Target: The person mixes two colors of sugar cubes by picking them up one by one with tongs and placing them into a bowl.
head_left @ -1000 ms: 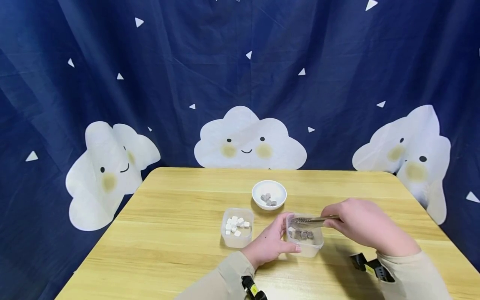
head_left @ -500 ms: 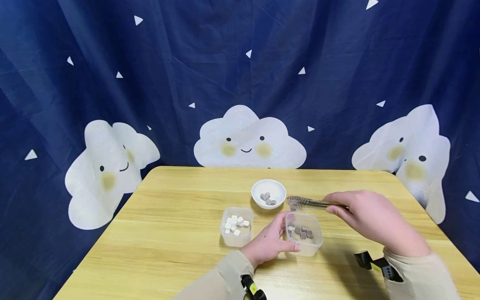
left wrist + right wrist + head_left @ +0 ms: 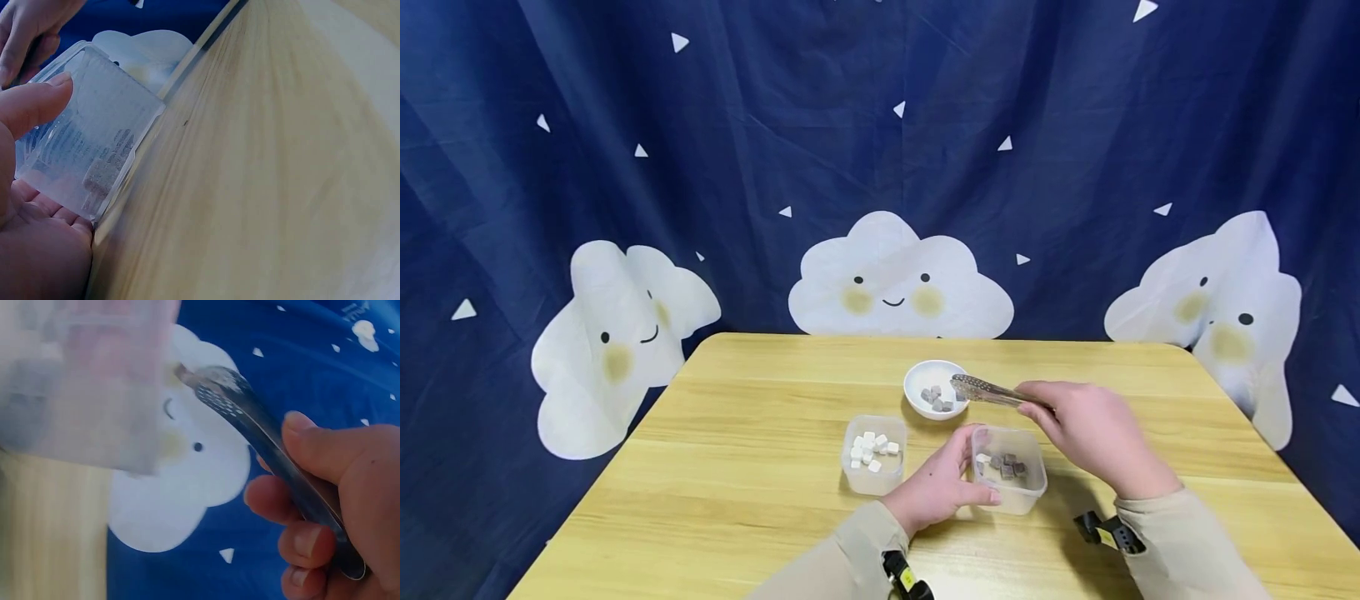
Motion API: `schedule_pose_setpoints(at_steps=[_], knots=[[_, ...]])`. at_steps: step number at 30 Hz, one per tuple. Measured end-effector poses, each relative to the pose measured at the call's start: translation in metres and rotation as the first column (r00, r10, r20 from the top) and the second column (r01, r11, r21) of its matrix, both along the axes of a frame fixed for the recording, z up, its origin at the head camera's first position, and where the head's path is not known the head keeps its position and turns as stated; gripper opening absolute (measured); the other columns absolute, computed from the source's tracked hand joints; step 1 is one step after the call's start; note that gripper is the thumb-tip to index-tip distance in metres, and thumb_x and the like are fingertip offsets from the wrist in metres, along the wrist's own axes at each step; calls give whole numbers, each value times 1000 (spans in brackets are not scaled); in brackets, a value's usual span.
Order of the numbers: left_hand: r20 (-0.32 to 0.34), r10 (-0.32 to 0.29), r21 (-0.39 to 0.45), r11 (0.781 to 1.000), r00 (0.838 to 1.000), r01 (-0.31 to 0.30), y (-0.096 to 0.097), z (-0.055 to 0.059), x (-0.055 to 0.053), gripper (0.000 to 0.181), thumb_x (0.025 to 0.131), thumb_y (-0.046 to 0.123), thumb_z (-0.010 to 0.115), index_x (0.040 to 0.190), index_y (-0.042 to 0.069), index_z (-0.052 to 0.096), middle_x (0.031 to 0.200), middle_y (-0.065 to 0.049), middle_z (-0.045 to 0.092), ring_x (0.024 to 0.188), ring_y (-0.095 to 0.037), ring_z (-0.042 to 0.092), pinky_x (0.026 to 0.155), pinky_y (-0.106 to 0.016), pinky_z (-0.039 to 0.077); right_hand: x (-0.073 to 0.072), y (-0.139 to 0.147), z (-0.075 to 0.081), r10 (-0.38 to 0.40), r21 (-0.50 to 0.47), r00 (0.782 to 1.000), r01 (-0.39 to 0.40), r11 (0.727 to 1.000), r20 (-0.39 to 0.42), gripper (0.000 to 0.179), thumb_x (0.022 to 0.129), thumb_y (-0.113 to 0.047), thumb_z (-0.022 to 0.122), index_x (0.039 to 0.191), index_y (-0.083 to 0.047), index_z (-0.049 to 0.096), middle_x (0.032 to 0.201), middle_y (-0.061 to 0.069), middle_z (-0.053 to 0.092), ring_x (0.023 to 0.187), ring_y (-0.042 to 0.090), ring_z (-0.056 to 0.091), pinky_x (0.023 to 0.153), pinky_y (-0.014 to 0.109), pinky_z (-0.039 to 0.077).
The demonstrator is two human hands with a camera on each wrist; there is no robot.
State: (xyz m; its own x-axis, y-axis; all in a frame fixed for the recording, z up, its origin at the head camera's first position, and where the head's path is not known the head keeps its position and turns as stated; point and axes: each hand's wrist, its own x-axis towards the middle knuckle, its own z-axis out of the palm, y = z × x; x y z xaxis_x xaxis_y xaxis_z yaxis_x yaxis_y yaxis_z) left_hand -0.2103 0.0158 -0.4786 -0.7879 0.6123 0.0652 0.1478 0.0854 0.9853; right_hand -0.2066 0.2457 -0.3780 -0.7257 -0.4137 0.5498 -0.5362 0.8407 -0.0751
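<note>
Tongs point(image 3: 988, 389) now over bowl point(image 3: 917, 379), load unclear.

Navy backdrop point(image 3: 775, 125) with white clouds, pale wood table point(image 3: 737, 500), white bowl point(image 3: 921, 379), grey cubes point(image 3: 936, 398).

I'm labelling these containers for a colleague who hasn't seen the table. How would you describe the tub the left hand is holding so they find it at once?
On the light wooden table, look in front of the small round white bowl. Two clear square plastic tubs sit there side by side; it is the right-hand tub, which the left hand holds by its side. It contains mostly grey cubes, whereas the left-hand tub holds white cubes.
</note>
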Motion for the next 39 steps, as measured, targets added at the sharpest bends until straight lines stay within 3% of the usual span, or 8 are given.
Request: schedule_pose_setpoints(at_steps=[7, 15, 25, 32, 39], knots=[[14, -24, 40, 999, 1000, 23, 0, 2, -1, 82, 83, 8, 80, 150, 23, 35, 149, 0, 49, 140, -15, 42, 116, -29, 29, -5, -4, -12, -36, -6, 998, 36, 999, 48, 15, 91, -26, 76, 105, -22, 76, 80, -10, 68, 56, 5, 48, 48, 33, 41], [-7, -27, 41, 999, 1000, 27, 0, 2, -1, 84, 83, 7, 80, 151, 21, 34, 147, -1, 51, 140, -15, 42, 116, -27, 29, -4, -6, -12, -41, -13, 997, 42, 999, 72, 20, 91, -27, 76, 110, -20, 75, 86, -7, 71, 58, 6, 49, 51, 33, 42], [3, 0, 20, 1000, 1000, 0, 1, 0, 0, 83, 82, 8, 81, 149, 25, 36, 150, 4, 47, 141, -12, 40, 117, -29, 28, 6, 2, 8, -29, 14, 993, 28, 1000, 119, 21, 89, -29, 77, 109, -21, 75, 71, -18, 55, 58, 5, 46, 50, 31, 39], [18, -6, 40, 999, 1000, 6, 1, -1, 0, 83, 82, 6, 81, 149, 25, 36, 148, 5, 49, 139, -11, 42, 116, -28, 30, 14, 13, 22, -3, 43, 984, -4, 999, 177, 22, 90, -32, 77, 110, -23, 75, 80, -20, 63, 66, -1, 53, 57, 33, 48], [25, 3, 24, 1000, 1000, -4, 1, -1, 0, 83, 82, 7, 82, 148, 29, 37, 145, 11, 51, 139, -8, 40, 118, -31, 26, 23, 23, 36, 15, 64, 975, -30, 998, 221, 24, 90, -34, 76, 111, -22, 75, 92, -12, 72, 74, 5, 65, 64, 40, 55]])
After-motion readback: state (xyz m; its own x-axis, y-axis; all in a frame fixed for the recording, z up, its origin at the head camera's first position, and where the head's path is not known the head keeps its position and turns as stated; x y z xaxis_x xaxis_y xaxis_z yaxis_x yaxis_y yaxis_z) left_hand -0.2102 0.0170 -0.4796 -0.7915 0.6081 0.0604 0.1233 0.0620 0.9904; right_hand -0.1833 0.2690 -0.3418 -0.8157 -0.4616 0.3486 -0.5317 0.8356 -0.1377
